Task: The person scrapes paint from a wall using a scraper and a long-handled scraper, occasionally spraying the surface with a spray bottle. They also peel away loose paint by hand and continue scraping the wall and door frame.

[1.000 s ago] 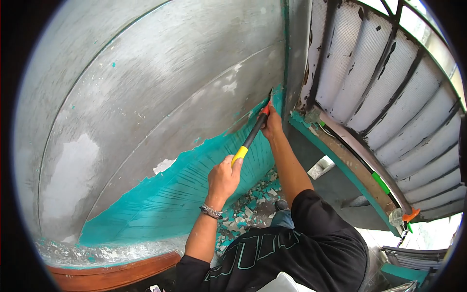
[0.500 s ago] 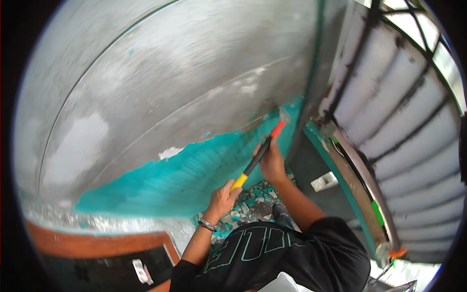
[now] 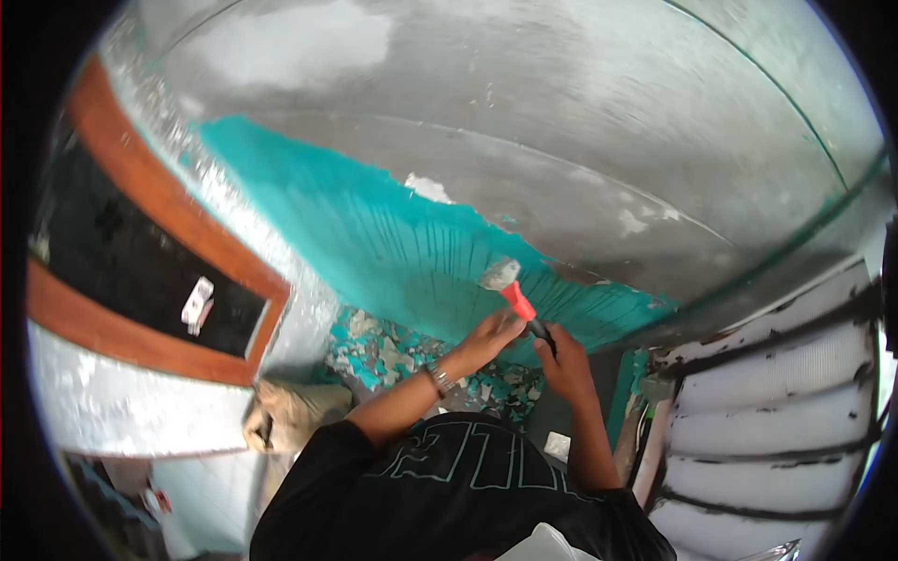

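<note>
Curved fisheye edges, slightly soft.

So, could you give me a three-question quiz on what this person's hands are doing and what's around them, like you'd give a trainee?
1. Multiple choice: what is around the wrist of the left hand?
A) a work glove
B) a bracelet
C) a coiled rope
2. True or false: on the scraper, the left hand is nearer the blade than the right hand is.
3. Fill in: broken chips, some pale and some ____, lie at the foot of the wall.

Key: 1. B; 2. true; 3. teal
</note>
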`<state>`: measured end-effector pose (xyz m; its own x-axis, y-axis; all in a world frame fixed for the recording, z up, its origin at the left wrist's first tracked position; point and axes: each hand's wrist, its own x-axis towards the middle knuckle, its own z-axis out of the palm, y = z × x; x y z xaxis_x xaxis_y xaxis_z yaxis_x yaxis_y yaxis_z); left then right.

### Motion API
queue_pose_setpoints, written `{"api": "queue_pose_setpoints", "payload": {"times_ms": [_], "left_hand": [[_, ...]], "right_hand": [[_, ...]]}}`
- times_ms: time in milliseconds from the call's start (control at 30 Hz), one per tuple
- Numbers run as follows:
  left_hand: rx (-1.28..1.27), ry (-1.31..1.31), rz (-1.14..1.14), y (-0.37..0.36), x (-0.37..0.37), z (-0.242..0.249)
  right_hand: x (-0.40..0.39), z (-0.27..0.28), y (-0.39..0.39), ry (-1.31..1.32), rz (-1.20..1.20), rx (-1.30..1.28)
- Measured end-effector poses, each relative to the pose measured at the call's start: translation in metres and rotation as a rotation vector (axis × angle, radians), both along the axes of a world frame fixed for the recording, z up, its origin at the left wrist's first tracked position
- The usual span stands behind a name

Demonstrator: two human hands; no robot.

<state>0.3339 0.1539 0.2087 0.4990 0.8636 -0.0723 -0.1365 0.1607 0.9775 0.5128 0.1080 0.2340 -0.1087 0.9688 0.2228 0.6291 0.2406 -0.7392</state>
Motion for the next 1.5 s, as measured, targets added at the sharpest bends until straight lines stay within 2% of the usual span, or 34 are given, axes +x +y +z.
{"api": "queue_pose_setpoints", "payload": {"times_ms": [33,100,133,200,300,400,500,567,700,800,867,967,1200,1300,1367,1433,1500], "left_hand": [[-0.013,-0.004,0.037,0.001,0.018,0.0],[-0.064,-0.263,0.085,0.007,0.048,-0.002],[-0.061,-0.263,0.096,0.005,0.057,0.007],[-0.182,-0.398,0.08,-0.002,0.074,0.021],[-0.217,-0.56,0.05,-0.003,0.097,0.017],[-0.257,-0.633,0.064,0.002,0.112,0.02],[-0.245,-0.548,0.134,0.01,0.122,0.022],[-0.217,-0.521,0.161,0.013,0.126,0.023],[-0.164,-0.503,0.187,0.016,0.129,0.025],[-0.12,-0.5,0.231,0.02,0.127,0.029],[-0.117,-0.496,0.262,0.025,0.115,0.035],[-0.137,-0.51,0.298,0.032,0.098,0.034],[-0.141,-0.504,0.394,0.055,0.036,0.025],[-0.172,-0.501,0.579,0.075,-0.01,0.018],[-0.201,-0.575,0.787,0.098,-0.064,0.005],[-0.2,-0.497,0.917,0.118,-0.124,-0.014],[-0.176,-0.546,0.93,0.105,-0.135,0.002]], "right_hand": [[0.006,0.002,-0.001,-0.004,0.037,-0.013],[0.018,0.013,0.003,0.058,0.037,0.077],[0.03,0.023,-0.001,0.059,0.049,0.078],[0.066,0.041,-0.021,0.011,0.028,-0.204],[0.124,0.037,-0.056,-0.124,0.021,-0.277],[0.151,0.03,-0.086,-0.009,-0.062,-0.35],[0.153,0.021,-0.098,-0.067,-0.089,-0.221],[0.146,0.01,-0.096,-0.006,-0.115,-0.027],[0.143,0.013,-0.084,0.049,-0.146,0.003],[0.147,0.018,-0.069,0.124,-0.124,-0.067],[0.142,0.031,-0.055,-0.043,-0.094,-0.15],[0.113,0.057,-0.051,-0.136,-0.113,-0.161],[0.057,0.037,-0.022,-0.046,-0.012,0.047],[0.01,0.041,0.011,0.044,0.108,0.036],[-0.043,0.036,0.04,0.055,0.214,0.063],[-0.093,0.008,0.057,0.044,0.306,0.144],[-0.108,0.007,0.062,0.06,0.35,0.191]]}}
